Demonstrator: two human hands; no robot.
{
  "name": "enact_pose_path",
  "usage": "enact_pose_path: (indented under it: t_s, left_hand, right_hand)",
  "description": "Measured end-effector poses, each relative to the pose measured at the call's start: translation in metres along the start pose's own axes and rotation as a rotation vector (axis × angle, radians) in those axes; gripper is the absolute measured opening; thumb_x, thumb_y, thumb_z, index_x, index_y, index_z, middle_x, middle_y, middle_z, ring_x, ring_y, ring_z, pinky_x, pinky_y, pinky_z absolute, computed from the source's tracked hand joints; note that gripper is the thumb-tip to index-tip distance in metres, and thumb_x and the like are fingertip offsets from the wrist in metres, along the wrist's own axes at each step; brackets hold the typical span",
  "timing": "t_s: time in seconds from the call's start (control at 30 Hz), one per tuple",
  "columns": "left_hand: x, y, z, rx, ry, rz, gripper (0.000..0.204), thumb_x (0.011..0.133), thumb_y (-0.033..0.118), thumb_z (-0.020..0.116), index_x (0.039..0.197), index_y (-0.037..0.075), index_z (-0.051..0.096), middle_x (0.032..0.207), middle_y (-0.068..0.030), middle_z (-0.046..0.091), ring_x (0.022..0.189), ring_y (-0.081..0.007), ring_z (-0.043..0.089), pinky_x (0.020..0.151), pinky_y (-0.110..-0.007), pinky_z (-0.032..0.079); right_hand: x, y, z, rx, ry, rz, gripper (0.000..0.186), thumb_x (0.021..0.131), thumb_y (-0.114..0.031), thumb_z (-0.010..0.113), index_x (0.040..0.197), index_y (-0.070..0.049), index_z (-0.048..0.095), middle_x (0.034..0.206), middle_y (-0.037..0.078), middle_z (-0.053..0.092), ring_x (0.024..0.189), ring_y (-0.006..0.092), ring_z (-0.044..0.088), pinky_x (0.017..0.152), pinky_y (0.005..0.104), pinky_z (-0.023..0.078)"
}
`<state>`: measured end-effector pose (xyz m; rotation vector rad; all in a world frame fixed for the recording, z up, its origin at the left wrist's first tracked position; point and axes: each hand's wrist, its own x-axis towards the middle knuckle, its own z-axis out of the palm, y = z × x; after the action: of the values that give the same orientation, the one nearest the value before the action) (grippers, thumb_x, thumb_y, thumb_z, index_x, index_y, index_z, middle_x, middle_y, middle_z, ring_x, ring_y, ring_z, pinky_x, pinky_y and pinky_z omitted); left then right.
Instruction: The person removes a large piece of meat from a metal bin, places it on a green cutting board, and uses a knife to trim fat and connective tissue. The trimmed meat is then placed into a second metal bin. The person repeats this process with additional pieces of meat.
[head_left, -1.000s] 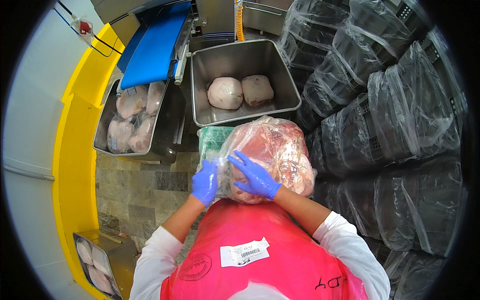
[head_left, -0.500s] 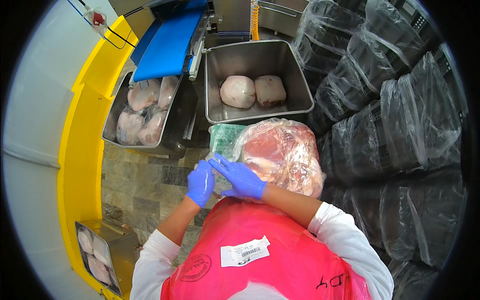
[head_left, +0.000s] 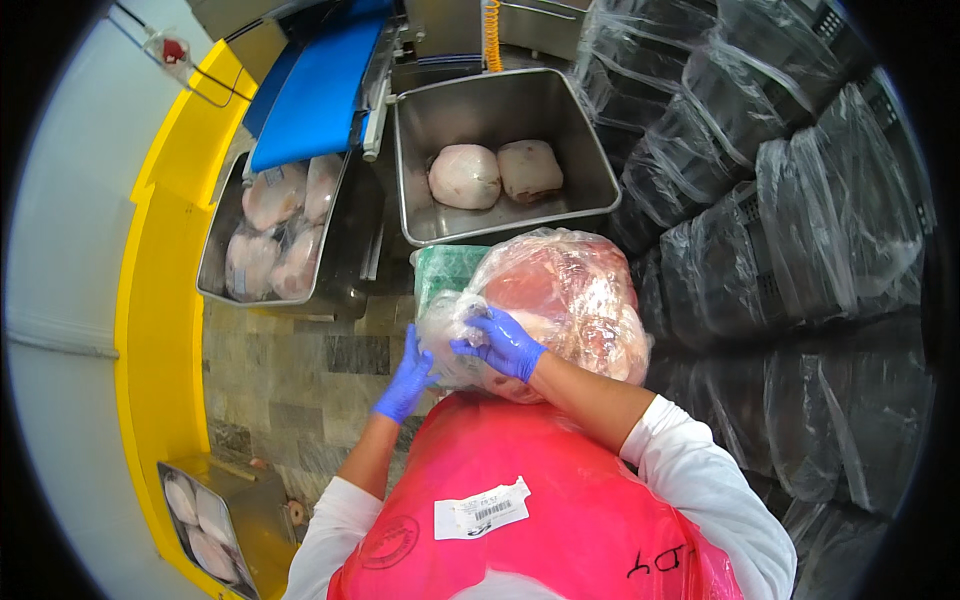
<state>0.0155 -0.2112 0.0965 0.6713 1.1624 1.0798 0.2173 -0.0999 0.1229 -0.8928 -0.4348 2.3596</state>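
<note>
A large pile of raw red meat [head_left: 535,275] lies in front of me under a clear plastic bag [head_left: 450,325]. My right hand [head_left: 503,345], in a blue glove, bends its fingers into the bunched plastic at the left side of the meat. Just left of it, my gloved left hand [head_left: 408,380] has its fingers stretched upward and apart, against the edge of the loose plastic. Part of a green surface [head_left: 450,268] shows beneath the plastic, beside the meat.
Beyond the meat, a steel tub [head_left: 510,228] holds two pale meat pieces [head_left: 465,177]. Another tub [head_left: 203,255] with bagged pieces stands under a blue conveyor belt [head_left: 320,110]. Plastic-covered black crates [head_left: 790,260] line the right. A steel bin [head_left: 245,490] stands low left, by a yellow barrier [head_left: 150,290].
My hands have moved apart. The right has shifted up and right onto the gathered plastic, and the left has opened its fingers. The loose plastic is now bunched higher.
</note>
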Motion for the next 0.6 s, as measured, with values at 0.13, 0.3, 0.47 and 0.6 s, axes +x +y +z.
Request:
enact_pose_path:
  t_s: [0.13, 0.3, 0.47, 0.6]
  left_hand:
    - [0.055, -0.025, 0.025, -0.255, -0.216, -0.2, 0.063, 0.109, 0.046, 0.056, 0.158, 0.01, 0.041, 0.14, -0.009, 0.061, 0.124, -0.0217, 0.063, 0.097, -0.037, 0.057]
    - [0.072, 0.021, 0.069, -0.01, -0.089, -0.212, 0.039, 0.099, 0.018, 0.075, 0.134, 0.002, 0.066, 0.121, -0.0066, 0.073, 0.104, -0.0168, 0.07, 0.088, -0.032, 0.058]
    - [0.106, -0.005, 0.043, 0.25, -0.007, -0.037, 0.043, 0.092, 0.016, 0.077, 0.132, 0.001, 0.066, 0.116, -0.0145, 0.076, 0.099, -0.0275, 0.075, 0.084, -0.04, 0.06]
    - [0.138, -0.011, 0.015, 1.239, 0.36, 0.032, 0.05, 0.089, 0.028, 0.075, 0.131, 0.004, 0.065, 0.107, -0.0299, 0.074, 0.103, -0.0469, 0.072, 0.087, -0.053, 0.058]
  right_hand:
    - [-0.01, 0.008, -0.005, -0.059, 0.076, 0.089, 0.02, 0.105, -0.015, 0.06, 0.124, -0.009, 0.061, 0.102, 0.003, 0.063, 0.079, 0.0118, 0.06, 0.069, 0.0304, 0.06]
    - [-0.036, 0.01, 0.0, -0.476, 0.058, 0.082, 0.027, 0.102, -0.024, 0.065, 0.126, -0.012, 0.061, 0.103, 0.003, 0.064, 0.085, 0.0102, 0.058, 0.067, 0.0294, 0.048]
    - [-0.052, 0.024, -0.027, -0.86, 0.208, -0.262, 0.046, 0.1, -0.03, 0.065, 0.14, -0.007, 0.059, 0.122, 0.013, 0.071, 0.108, 0.0272, 0.068, 0.093, 0.0406, 0.055]
    - [-0.107, -0.062, -0.059, -1.422, 0.269, -0.434, 0.058, 0.096, -0.029, 0.068, 0.148, -0.005, 0.056, 0.144, 0.022, 0.06, 0.129, 0.0415, 0.06, 0.112, 0.0441, 0.047]
